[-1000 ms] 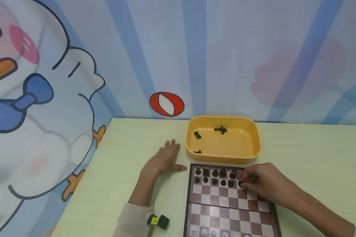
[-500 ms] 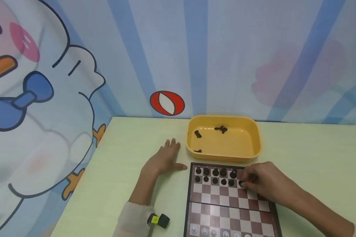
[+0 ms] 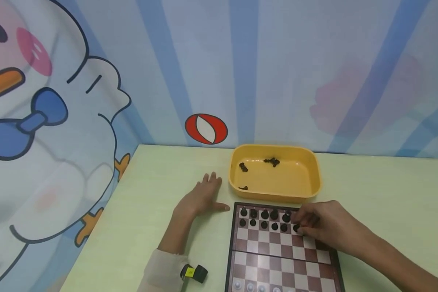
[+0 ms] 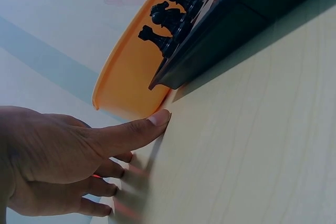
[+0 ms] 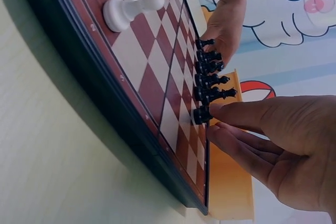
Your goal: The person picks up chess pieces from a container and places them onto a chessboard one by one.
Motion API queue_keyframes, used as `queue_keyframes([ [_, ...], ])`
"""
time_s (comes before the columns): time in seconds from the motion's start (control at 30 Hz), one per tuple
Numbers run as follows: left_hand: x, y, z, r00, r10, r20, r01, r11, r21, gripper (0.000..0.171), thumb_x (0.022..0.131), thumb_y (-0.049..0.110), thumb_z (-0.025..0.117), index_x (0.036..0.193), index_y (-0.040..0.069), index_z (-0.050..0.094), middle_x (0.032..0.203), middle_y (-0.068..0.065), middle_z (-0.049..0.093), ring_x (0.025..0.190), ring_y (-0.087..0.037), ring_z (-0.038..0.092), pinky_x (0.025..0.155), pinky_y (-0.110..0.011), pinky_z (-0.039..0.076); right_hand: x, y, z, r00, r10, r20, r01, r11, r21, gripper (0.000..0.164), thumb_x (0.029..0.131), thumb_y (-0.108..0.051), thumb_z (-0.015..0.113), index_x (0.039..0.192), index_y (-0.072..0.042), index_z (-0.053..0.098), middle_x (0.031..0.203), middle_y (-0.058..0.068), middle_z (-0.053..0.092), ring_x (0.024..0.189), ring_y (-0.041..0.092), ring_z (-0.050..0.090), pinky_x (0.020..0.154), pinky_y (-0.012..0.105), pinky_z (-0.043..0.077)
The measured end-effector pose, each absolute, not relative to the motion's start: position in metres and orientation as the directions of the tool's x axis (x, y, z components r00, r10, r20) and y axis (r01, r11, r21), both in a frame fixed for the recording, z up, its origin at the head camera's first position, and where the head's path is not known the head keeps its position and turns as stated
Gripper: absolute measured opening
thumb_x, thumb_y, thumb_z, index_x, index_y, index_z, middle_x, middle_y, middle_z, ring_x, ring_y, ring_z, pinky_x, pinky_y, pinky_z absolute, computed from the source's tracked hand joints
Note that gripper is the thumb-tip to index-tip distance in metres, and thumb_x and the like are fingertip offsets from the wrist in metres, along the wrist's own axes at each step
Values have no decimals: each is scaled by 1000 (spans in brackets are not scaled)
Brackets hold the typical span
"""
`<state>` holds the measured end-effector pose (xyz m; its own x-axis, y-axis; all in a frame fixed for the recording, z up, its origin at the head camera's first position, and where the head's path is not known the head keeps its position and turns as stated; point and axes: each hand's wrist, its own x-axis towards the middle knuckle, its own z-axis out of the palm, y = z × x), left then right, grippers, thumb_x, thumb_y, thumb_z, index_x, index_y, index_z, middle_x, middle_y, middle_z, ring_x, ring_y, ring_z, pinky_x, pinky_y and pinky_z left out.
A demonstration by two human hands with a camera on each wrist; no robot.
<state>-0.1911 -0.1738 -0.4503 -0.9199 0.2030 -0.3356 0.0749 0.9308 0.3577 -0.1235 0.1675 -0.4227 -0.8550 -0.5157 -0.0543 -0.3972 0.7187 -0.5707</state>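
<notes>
My right hand (image 3: 325,223) pinches a black chess pawn (image 5: 201,115) between thumb and fingers, its base at the board's squares. The checkered chessboard (image 3: 264,245) bears two rows of black pieces along its far side, with a black rook (image 4: 156,40) at the corner. Part of the far row is hidden behind my right fingers. Flat on the table beside the board's far left corner rests my left hand (image 3: 200,198), fingers spread and holding nothing. Its thumb points toward the board.
Just beyond the board stands a yellow tray (image 3: 315,184) with several black pieces lying in it, including a dark piece (image 3: 243,167) at its left. White pawns (image 5: 126,11) line the near side of the board. A patterned wall (image 3: 277,73) rises behind the table.
The right fingers have drawn very slightly away from the pawn's head, which shows a little more. The left hand stays where it was. The head view shifts slightly.
</notes>
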Motion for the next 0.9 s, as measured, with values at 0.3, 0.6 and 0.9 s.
queue_keyframes([
  [0.3, -191, -174, -449, -921, 195, -338, 62, 928, 367, 99, 87, 43, 89, 166, 13, 37, 178, -11, 18, 166, -33, 12, 130, -54, 22, -126, 172, -409, -835, -551, -13, -436, 675, -596, 19, 88, -14, 88, 102, -21, 77, 89, -18, 73, 78, -5, 67, 68, 20, 58],
  [0.6, -190, -174, -450, -919, 191, -344, 59, 931, 360, 100, 86, 42, 89, 166, 14, 36, 178, -11, 19, 166, -33, 13, 130, -54, 22, -137, 166, -389, -858, -513, 24, -432, 697, -573, 14, 90, -15, 86, 95, -22, 75, 84, -16, 74, 76, -3, 68, 67, 21, 57],
  [0.9, -190, -175, -450, -918, 195, -345, 58, 928, 369, 99, 87, 42, 89, 166, 13, 37, 178, -12, 18, 166, -33, 12, 130, -54, 22, -154, 160, -378, -864, -498, 67, -457, 723, -518, 9, 93, -17, 84, 95, -21, 76, 83, -13, 74, 76, 1, 69, 66, 23, 56],
])
